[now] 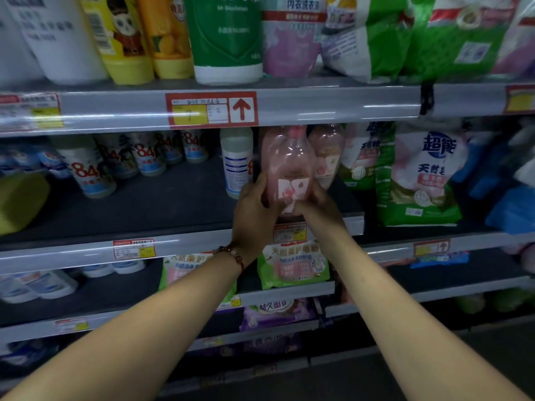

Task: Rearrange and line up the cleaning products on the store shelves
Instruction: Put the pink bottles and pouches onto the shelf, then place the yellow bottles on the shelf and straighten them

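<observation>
Two bare forearms reach forward and upward from the bottom edge, and the left wrist wears a bracelet [231, 254] of round brown beads. The left hand [254, 208] and the right hand [315, 208] close together around the lower part of a pink bottle [285, 166], each with fingers curled on its own side, and the thumbs come to the front near the label. The bottle is of clear, glossy plastic with pink liquid inside, a rounded body that narrows to a pink cap, and a white and pink label. It stands upright at the front edge of the middle shelf [179, 198], which is dark and flat with a shiny grey price rail. Just behind it on the right is a second pink bottle [325, 154] of the same shape. To the left stands a white bottle [236, 160] with a blue label, and farther left are small white bottles marked 84 [89, 169]. To the right, soft green and white bags [419, 180] lean on the shelf.
</observation>
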The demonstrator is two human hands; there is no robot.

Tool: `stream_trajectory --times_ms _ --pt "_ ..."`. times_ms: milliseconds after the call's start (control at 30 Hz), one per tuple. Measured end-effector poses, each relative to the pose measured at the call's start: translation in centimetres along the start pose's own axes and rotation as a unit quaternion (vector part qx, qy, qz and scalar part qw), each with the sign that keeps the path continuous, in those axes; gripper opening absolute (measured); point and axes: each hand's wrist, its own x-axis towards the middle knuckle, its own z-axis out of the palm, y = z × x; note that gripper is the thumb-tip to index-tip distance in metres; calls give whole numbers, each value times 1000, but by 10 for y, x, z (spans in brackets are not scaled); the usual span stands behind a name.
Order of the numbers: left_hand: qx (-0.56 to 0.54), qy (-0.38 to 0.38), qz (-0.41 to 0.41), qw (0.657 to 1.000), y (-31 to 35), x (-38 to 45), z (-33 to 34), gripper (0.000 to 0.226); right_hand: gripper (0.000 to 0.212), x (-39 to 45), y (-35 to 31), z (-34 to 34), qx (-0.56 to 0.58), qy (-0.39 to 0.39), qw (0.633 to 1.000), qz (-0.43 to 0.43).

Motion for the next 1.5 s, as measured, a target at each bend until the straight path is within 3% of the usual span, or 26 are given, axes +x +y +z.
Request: stream_trajectory --times_ms 200,333,400,500,667,833,1000,1200,1500 --pt "66 -17 -2 998 13 -9 -5 66 67 -3 9 -2 -53 -23 998 -41" --pt "147 -90 -23 985 28 -26 -20 57 77 -14 9 -6 -209 -25 976 -62" --pt "226 -141 -33 963 33 -34 -31 60 87 -23 7 -11 -338 -48 937 -73" --pt "336 -177 7 925 37 -41 -49 68 86 -34 -2 -17 -530 -88 835 -118" --pt "433 -185 49 881 62 -49 -79 74 77 -55 -30 -16 -608 -106 767 -176" --pt "504 -124 162 839 103 -50 -123 67 70 -76 -74 -14 -636 -80 715 -278" --pt "543 -38 210 812 150 -30 -173 69 71 -87 -138 -11 -608 -75 718 -332" --pt "563 41 193 803 188 3 -230 75 69 -81 -207 3 -546 -89 740 -381" --pt "601 88 174 775 231 32 -283 81 64 -75 -304 56 -478 -47 710 -515"
